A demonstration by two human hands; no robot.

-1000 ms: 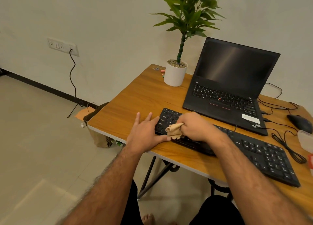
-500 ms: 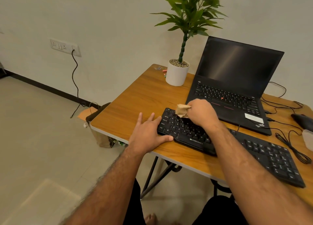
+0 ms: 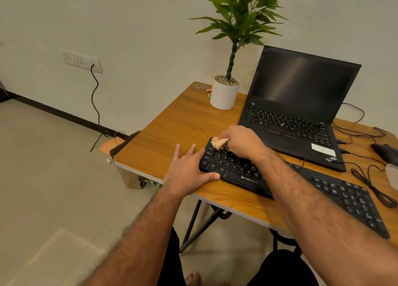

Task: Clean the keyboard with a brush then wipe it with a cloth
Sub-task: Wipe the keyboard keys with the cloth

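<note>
At the far left corner of the keyboard (image 3: 237,169), the right hand (image 3: 243,143) has its fingers curled round a bunched tan cloth (image 3: 218,143), pressing the wad down onto the top row of keys. From where I stand, that puts the job in its second half, I'd say: the wiping is in hand, and no brush is anywhere I can see.

Just beside it, the left hand (image 3: 187,171) lies flat with its fingers spread on the table (image 3: 172,130), its thumb stretched along the keyboard's near left edge and its fingers against the left end, holding nothing. It looks to be bracing the board so it doesn't slide under the rubbing.

The keyboard itself runs slantwise along the table's near edge, its right end reaching toward the near right corner, partly hidden under the right forearm. Only the left end is under the cloth, so the long stretch of keys to the right would seem yet to be covered. The next move, I'd reckon, calls for drawing the cloth rightward along the rows with steady light pressure while the other hand keeps the board pinned.

Behind the keyboard an open laptop (image 3: 297,104) sits toward the far edge, a potted plant (image 3: 225,93) at the far left corner, and a mouse (image 3: 385,154) and loose cables (image 3: 374,184) lie at the right edge.
</note>
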